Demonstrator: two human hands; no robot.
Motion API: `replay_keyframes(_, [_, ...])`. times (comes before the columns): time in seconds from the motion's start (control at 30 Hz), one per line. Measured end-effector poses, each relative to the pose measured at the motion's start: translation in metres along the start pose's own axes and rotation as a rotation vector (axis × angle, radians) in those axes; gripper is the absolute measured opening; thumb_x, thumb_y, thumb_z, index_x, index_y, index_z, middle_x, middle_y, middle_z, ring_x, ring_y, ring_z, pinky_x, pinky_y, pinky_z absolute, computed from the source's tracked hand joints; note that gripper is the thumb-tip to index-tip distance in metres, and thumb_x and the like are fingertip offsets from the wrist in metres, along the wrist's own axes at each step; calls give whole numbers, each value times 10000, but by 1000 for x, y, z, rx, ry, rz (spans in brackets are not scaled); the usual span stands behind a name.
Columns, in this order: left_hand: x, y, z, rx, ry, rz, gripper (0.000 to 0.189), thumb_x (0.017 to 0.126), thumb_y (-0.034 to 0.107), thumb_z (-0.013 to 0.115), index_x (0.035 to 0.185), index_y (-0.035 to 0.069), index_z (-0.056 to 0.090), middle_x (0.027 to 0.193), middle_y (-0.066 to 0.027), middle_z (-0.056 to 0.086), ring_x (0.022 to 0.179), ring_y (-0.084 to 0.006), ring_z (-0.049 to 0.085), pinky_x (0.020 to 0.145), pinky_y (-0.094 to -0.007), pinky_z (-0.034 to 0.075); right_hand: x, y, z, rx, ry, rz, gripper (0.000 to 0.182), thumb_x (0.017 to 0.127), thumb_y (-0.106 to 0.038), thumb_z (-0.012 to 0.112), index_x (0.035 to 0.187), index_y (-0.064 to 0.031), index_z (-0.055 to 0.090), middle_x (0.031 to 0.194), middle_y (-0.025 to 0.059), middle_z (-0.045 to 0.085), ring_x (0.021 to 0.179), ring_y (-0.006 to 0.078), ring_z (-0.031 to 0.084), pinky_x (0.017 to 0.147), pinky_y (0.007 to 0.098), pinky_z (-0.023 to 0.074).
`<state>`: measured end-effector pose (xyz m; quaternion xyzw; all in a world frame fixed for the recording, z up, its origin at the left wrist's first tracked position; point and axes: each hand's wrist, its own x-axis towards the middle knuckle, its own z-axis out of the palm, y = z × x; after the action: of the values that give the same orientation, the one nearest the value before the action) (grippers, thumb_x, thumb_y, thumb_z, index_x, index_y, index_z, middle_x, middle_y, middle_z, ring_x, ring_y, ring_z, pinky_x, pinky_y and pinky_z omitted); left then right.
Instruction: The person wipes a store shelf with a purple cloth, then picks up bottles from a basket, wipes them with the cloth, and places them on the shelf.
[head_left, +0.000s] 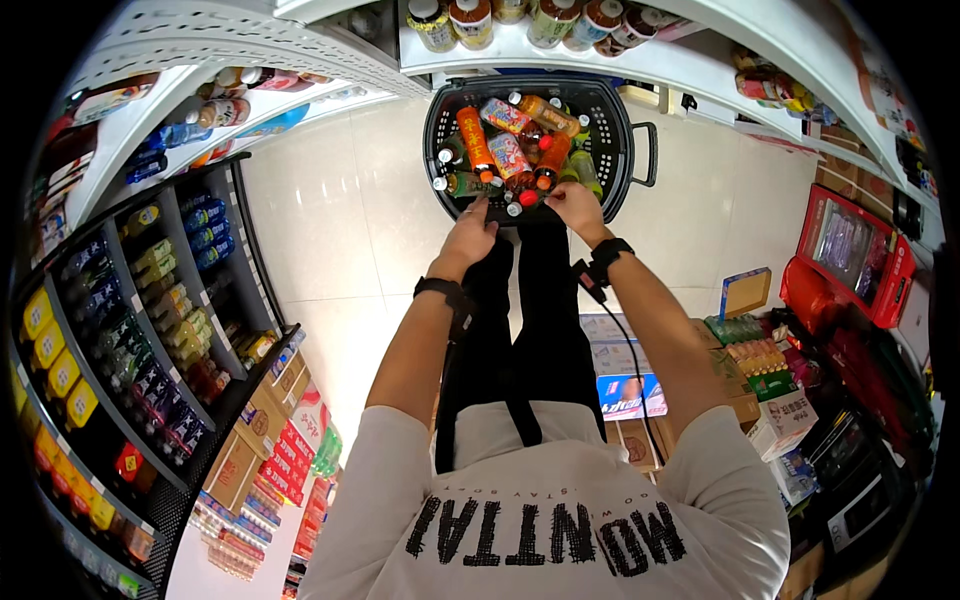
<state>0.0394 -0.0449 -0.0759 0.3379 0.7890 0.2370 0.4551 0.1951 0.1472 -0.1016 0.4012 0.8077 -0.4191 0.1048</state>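
Note:
A black plastic shopping basket (619, 142) full of drink bottles stands on the tiled floor before me. My left hand (471, 234) is at its near rim, left of centre, fingertips by a green-labelled bottle (466, 184). My right hand (576, 208) reaches over the near rim, its thumb and fingertips close together beside a red bottle cap (529, 198). Whether either hand grips a bottle or the rim cannot be made out. Among the bottles lie an orange-labelled one (475, 142), an amber one (547, 115) and a pale green one (585, 171).
A white shelf (480, 64) with bottles runs just beyond the basket. A dark rack (161, 352) of drinks stands at left, with cartons (238, 461) beside it. On the right are cartons (784, 424) and a red box (847, 251). A cable hangs by my right forearm.

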Motion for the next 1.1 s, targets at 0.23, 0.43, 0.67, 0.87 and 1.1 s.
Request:
replay_keyframes(0.23, [9,-12,28,-79,-22,47,583,864,163,609,1368,-65,424,1428,-268,424,1326,-401,405,1106,-415,350,10,26,76,164,185,317,316,768,-348,759,804,-36,729,745,145,697,751,321,686,668,413,523])
replay_keyframes(0.43, [3,-29,22,-83,-52,11,610,856,182,628,1371,-68,416,1434,-268,419,1322,-403,411,1092,-416,366,28,35,109,98,143,426,434,776,-425,749,953,-31,703,861,168,706,832,334,680,721,416,518])
replay_keyframes(0.67, [-17,-48,5,-33,-108,-81,641,856,228,632,1387,-50,405,1450,-249,410,1310,-401,427,1083,-419,378,45,54,141,315,70,521,364,814,-321,746,947,7,665,776,103,697,634,199,692,525,359,512])
replay_keyframes(0.87, [-21,-38,-22,-22,-74,-55,661,839,236,658,1389,-32,410,1443,-246,421,1295,-404,441,1077,-414,385,53,15,99,243,181,333,323,809,-290,739,922,-1,652,739,130,688,617,251,691,526,390,528])
replay_keyframes(1.1, [-46,18,-60,-6,8,131,747,820,236,706,1413,-45,350,1410,-269,442,1296,-413,434,1082,-407,375,-6,-109,-67,-277,204,-403,309,765,-250,697,936,-5,623,896,232,630,782,412,642,731,471,539])
